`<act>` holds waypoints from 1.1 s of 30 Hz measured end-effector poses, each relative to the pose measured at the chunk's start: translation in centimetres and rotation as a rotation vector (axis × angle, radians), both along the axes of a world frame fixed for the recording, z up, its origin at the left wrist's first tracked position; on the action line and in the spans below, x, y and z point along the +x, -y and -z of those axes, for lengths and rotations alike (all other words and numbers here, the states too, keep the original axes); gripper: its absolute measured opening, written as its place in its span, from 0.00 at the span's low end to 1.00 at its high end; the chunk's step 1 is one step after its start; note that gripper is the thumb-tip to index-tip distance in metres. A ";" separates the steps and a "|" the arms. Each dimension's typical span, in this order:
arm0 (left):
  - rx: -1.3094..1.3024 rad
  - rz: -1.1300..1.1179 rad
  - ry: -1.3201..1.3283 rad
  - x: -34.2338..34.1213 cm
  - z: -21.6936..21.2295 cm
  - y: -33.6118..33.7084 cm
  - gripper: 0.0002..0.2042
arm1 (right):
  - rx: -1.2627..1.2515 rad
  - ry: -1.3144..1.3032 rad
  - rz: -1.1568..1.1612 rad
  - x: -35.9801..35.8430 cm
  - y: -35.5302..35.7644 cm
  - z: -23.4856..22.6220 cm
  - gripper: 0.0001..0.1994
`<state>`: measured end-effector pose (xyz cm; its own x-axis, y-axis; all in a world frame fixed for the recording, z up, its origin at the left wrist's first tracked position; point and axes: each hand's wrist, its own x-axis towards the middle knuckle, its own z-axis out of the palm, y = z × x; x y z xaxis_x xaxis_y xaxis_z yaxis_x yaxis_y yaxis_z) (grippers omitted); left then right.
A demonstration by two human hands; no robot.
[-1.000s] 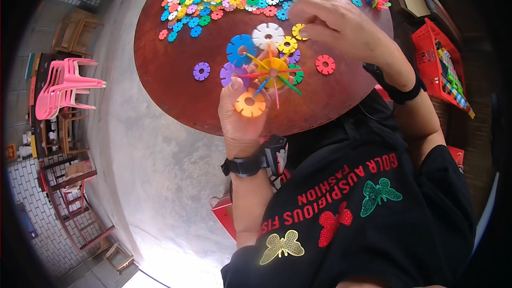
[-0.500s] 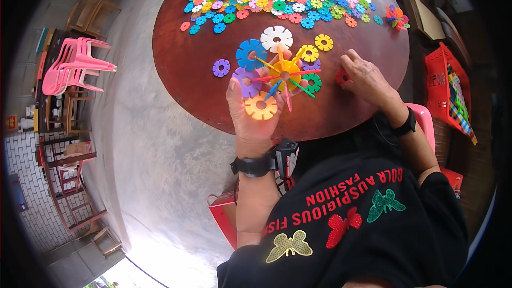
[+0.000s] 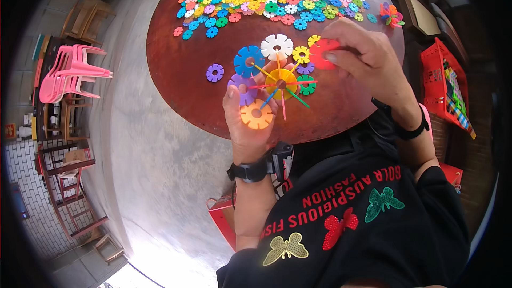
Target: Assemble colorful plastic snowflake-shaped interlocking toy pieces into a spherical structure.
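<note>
In my left hand (image 3: 248, 137) is a flower-like build of notched plastic discs, held over the table's near side. At its middle sits a yellow disc (image 3: 288, 92), with several discs slotted edge-on round it like spokes. White (image 3: 277, 38), blue (image 3: 246, 53), purple (image 3: 238, 96) and orange (image 3: 256, 122) discs fan out on its upper and left side. My right hand (image 3: 370, 56) pinches a red disc (image 3: 320, 54) between thumb and fingers, right of the build and apart from it. Beneath, a green disc (image 3: 308, 86) and a small yellow disc (image 3: 301, 53) lie on the table.
A round reddish-brown table (image 3: 184, 96) carries a wide spread of loose coloured discs (image 3: 261, 0) at its far side. One purple disc (image 3: 215, 72) lies alone at left. A finished-looking colourful cluster (image 3: 392, 15) sits at the right edge, near a red basket (image 3: 440, 82). Pink chairs (image 3: 69, 74) stand left.
My right hand has lifted the red disc off the table and moved up and left toward the build. My left hand has shifted slightly left and down with the build.
</note>
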<state>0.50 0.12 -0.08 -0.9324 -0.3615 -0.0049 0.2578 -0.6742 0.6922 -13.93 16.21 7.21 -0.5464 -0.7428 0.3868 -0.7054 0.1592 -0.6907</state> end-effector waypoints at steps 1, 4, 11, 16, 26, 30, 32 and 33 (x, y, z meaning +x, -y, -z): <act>0.000 0.005 0.000 -0.1 0.1 -0.1 0.39 | -0.031 -0.090 -0.024 -0.1 0.1 0.3 0.07; 0.086 0.000 -0.026 -0.1 0.3 -0.2 0.40 | 0.012 -0.110 -0.054 0.0 0.1 0.6 0.08; -0.013 0.033 0.044 0.7 0.2 0.2 0.40 | 0.025 -0.095 -0.054 0.1 0.3 0.8 0.08; 0.000 0.000 0.034 0.4 -0.5 -0.4 0.40 | 0.018 -0.022 -0.046 0.3 0.2 0.5 0.07; 0.011 0.020 0.042 0.5 0.0 -0.5 0.38 | -0.046 -0.074 -0.017 0.8 0.5 0.9 0.05; -0.010 0.039 -0.017 0.3 -0.5 -0.8 0.36 | -0.010 -0.083 -0.027 0.7 0.3 0.6 0.06; 0.035 0.048 -0.024 0.1 0.0 -0.8 0.36 | -0.027 -0.038 -0.018 0.8 0.4 0.5 0.06; 0.078 0.061 -0.029 0.0 0.2 -0.7 0.35 | -0.026 -0.039 -0.019 0.9 0.4 0.5 0.06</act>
<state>0.55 0.84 -0.25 -0.9527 -0.3039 -0.0031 0.2343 -0.7408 0.6295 -13.03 15.81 6.72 -0.5167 -0.7423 0.4266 -0.7344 0.1283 -0.6664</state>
